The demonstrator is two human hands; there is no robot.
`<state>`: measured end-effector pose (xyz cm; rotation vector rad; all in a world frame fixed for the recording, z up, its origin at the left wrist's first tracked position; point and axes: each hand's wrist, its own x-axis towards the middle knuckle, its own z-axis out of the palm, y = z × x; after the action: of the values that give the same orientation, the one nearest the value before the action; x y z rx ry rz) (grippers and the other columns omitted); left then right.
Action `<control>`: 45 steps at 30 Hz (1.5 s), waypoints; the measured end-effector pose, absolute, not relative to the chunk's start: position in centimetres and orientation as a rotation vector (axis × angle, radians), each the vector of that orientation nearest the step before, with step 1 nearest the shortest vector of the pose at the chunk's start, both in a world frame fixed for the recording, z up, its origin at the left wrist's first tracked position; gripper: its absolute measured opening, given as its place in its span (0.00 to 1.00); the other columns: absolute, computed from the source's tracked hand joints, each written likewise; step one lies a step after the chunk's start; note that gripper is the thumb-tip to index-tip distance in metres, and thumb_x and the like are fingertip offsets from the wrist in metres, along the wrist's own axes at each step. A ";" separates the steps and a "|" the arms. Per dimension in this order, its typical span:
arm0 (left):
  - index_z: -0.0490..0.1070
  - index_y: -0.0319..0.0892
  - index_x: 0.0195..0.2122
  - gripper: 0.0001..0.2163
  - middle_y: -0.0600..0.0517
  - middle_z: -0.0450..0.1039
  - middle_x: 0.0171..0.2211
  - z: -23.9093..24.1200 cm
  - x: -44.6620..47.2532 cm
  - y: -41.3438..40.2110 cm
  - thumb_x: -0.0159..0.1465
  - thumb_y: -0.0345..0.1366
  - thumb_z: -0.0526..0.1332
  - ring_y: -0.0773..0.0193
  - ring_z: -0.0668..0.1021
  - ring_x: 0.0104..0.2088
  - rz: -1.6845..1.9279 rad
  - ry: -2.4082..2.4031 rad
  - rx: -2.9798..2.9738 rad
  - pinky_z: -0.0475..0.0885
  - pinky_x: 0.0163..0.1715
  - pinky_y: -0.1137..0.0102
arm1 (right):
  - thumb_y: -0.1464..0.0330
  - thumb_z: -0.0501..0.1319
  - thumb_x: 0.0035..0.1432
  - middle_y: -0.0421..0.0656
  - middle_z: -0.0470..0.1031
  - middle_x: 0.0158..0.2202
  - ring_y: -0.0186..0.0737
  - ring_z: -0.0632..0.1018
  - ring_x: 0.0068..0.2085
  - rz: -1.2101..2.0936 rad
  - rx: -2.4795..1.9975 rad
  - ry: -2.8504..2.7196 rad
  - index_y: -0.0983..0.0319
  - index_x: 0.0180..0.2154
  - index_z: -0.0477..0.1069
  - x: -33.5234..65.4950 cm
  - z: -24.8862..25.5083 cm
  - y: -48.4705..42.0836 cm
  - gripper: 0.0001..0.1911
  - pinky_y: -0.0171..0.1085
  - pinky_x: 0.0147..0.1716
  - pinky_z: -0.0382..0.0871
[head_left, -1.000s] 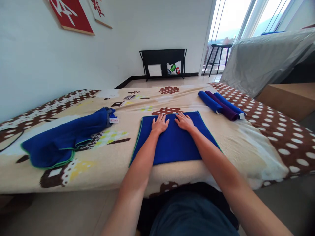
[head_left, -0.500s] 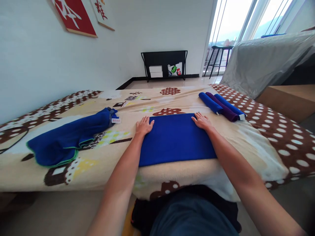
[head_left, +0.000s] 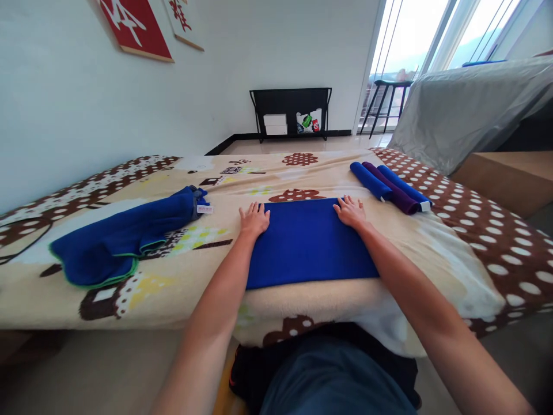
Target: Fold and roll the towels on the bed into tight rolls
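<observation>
A blue towel (head_left: 311,245), folded into a flat rectangle, lies on the patterned blanket (head_left: 298,302) in front of me. My left hand (head_left: 254,219) rests at its far left corner, fingers spread and palm down. At the far right corner my right hand (head_left: 349,211) lies flat on the towel, its fingers also apart. Neither hand grips anything. Beyond my right hand are two rolled blue towels (head_left: 369,180) with a rolled purple towel (head_left: 391,187) between them. Left of my left hand lies a loose blue towel (head_left: 125,230) with green edging and a white tag.
The bed's near edge runs just before my knees. A black rack (head_left: 290,106) with white boxes stands by the far wall. To the right are a plastic-covered piece of furniture (head_left: 470,98), a brown box (head_left: 496,173) and a black stool (head_left: 391,86) by the window.
My right hand has slid slightly left along the towel's far edge, its fingers a little more spread. The left hand stays at its corner, fingers slightly wider. The view has shifted a little.
</observation>
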<state>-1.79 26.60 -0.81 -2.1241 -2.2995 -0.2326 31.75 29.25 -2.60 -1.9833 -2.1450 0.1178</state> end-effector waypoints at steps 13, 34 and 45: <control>0.50 0.46 0.72 0.28 0.50 0.45 0.73 -1.7 6.6 26.3 0.72 0.46 0.39 0.60 0.50 0.73 -0.245 -2.149 -2.418 0.46 0.70 0.52 | 0.56 0.41 0.72 0.43 0.51 0.72 0.42 0.52 0.72 0.176 -1.692 -2.339 0.56 0.69 0.55 22.8 -2.8 27.8 0.30 0.48 0.69 0.43; 0.55 0.39 0.69 0.30 0.39 0.51 0.71 -1.1 -0.3 27.2 0.71 0.48 0.40 0.46 0.54 0.71 -0.268 -2.458 -1.956 0.43 0.68 0.41 | 0.58 0.41 0.72 0.54 0.42 0.73 0.50 0.47 0.73 0.089 -2.041 -2.066 0.65 0.71 0.49 33.1 -2.2 28.9 0.32 0.58 0.68 0.37; 0.51 0.45 0.71 0.29 0.51 0.47 0.73 -1.7 7.1 26.4 0.71 0.46 0.41 0.60 0.51 0.72 -0.243 -2.164 -2.372 0.49 0.70 0.56 | 0.56 0.59 0.67 0.50 0.58 0.68 0.54 0.63 0.66 0.148 -1.672 -2.230 0.60 0.64 0.62 24.4 -3.4 27.3 0.28 0.61 0.64 0.55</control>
<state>7.06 26.39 -1.68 -2.3715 -2.1639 -0.2430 24.42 27.26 -3.44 -1.6716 -2.2298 0.1478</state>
